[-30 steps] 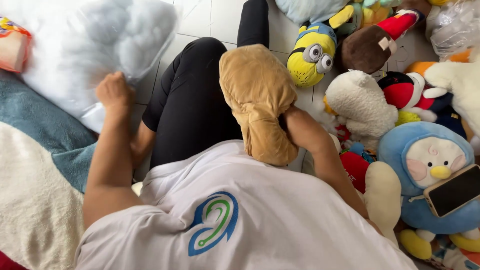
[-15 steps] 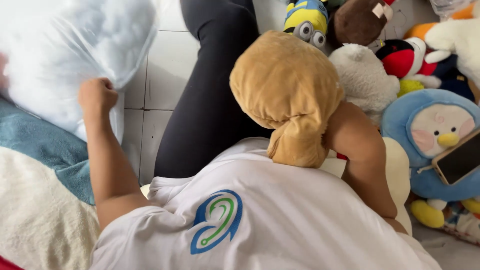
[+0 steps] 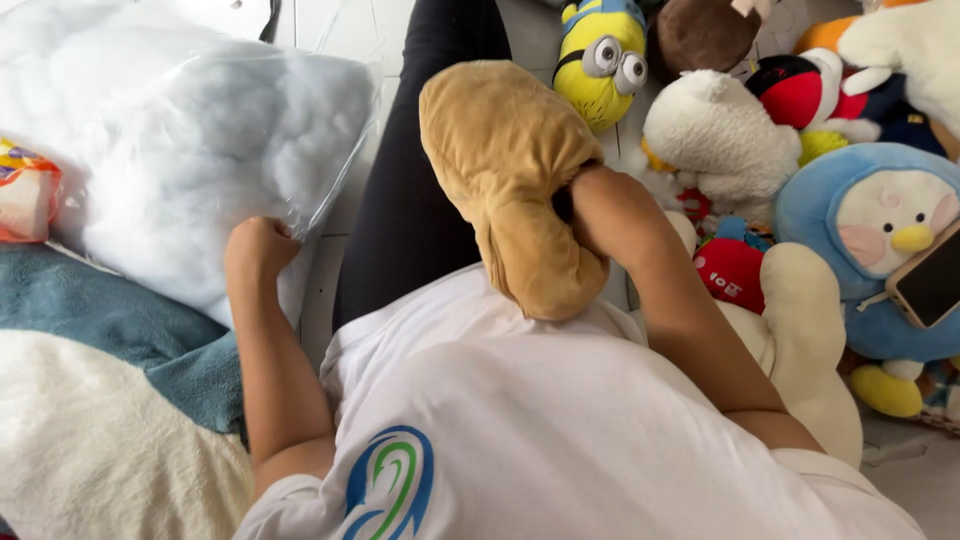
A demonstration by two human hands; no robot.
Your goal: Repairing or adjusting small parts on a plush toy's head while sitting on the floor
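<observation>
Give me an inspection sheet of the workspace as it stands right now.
Surface: white tiled floor, partly bare.
Job's things: tan plush skin, limp, over the right hand; clear bag of white stuffing on the floor.
Clutter: pile of plush toys at right, among them a yellow goggle toy, a white toy and a blue penguin with a phone on it; teal blanket and cream blanket at left.
Hands: left hand fisted at the bag's edge; right hand hidden inside the skin.
Cables: nothing seen.
Surroundings: the person's black-trousered leg.
</observation>
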